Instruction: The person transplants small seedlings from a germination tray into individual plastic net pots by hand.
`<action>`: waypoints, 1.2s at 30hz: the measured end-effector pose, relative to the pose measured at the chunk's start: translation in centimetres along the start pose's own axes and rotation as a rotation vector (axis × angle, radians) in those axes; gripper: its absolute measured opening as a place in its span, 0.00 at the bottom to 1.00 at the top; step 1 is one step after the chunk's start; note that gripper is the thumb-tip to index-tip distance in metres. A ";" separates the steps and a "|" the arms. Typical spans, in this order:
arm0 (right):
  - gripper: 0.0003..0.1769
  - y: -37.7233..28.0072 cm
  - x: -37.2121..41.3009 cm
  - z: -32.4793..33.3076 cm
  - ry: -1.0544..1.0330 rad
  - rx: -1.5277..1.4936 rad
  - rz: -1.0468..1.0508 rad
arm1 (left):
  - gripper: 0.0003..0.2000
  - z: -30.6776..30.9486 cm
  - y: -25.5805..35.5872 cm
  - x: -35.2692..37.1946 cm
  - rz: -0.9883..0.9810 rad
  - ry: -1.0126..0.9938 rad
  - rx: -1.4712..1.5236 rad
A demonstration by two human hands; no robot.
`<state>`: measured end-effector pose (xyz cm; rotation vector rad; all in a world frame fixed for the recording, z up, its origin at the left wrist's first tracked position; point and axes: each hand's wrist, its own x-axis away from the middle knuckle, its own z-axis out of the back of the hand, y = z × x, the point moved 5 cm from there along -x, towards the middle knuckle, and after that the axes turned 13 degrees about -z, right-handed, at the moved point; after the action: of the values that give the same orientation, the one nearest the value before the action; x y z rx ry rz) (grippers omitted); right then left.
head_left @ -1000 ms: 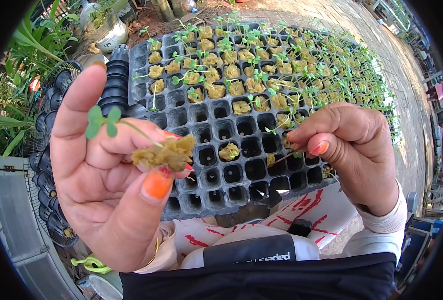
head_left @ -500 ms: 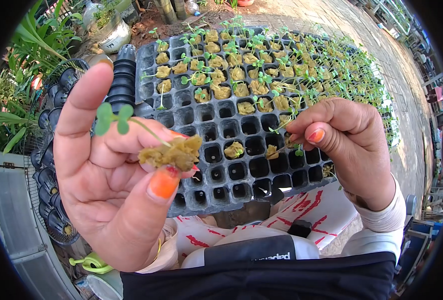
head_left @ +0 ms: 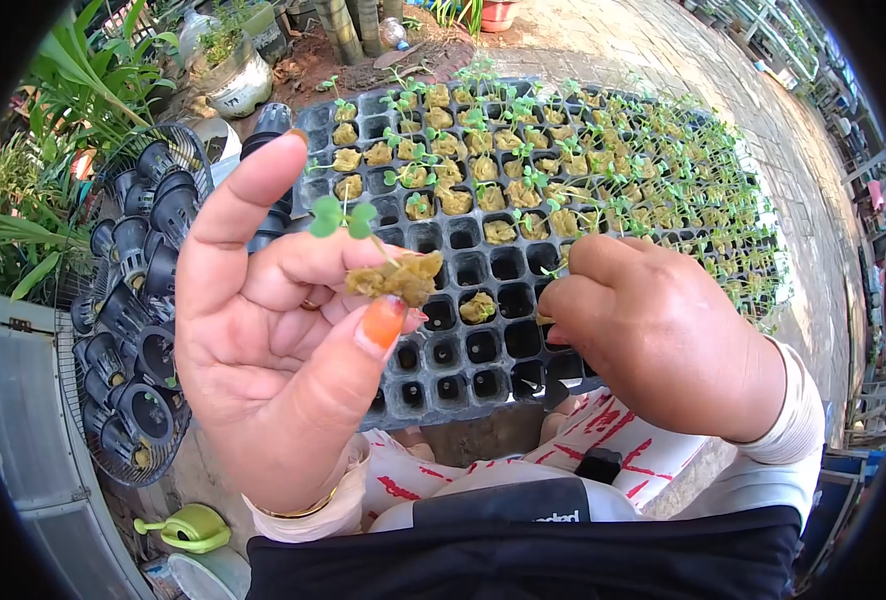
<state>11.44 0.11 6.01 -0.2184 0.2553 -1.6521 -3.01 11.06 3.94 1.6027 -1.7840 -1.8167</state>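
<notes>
Between the thumb and fingers of my left hand [head_left: 273,380] is a seedling [head_left: 395,279] with two round green leaves and a crumbly yellow-brown plug at its base. It is held up over the left part of a black seedling tray [head_left: 460,407]. My right hand [head_left: 653,325] is closed, back upward, low over the middle of the tray. Its fingertips are mostly hidden, so what they pinch cannot be made out. A lone plug [head_left: 478,307] sits in a cell between the hands. Many rear and right cells hold sprouted plugs; several nearer cells show bare black insides.
Left of the tray, a wire basket [head_left: 195,150] holds black net pots [head_left: 153,357], and a stack of black pots [head_left: 274,118] stands behind my left hand. A green watering can [head_left: 195,528] is at lower left. Potted plants and brick paving [head_left: 653,50] lie beyond.
My left hand with the seedling has shifted right in view. My right hand has turned back-upward and moved slightly left and down, hiding its fingertips and the thin stick seen before.
</notes>
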 end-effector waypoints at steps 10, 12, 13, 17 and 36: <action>0.07 -0.2 -0.3 -0.5 0.038 0.069 0.000 | 0.34 0.0 -0.2 0.1 0.045 0.033 0.127; 0.08 -1.0 0.2 1.2 0.192 -0.027 0.011 | 0.34 0.1 -0.2 0.1 0.031 0.035 0.136; 0.09 -1.5 0.7 2.6 0.339 -0.128 0.019 | 0.34 0.1 -0.3 0.1 0.033 0.036 0.141; 0.11 -4.1 2.9 5.3 0.604 -0.254 -0.015 | 0.34 -0.6 -0.3 0.5 0.012 0.059 0.197; 0.11 -5.3 2.5 1.3 0.859 -0.240 0.050 | 0.33 -1.9 0.5 1.9 -0.142 0.053 0.224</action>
<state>6.54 -1.99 8.82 0.3354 1.0976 -1.5818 -2.73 8.30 3.74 1.8844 -1.9552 -1.6606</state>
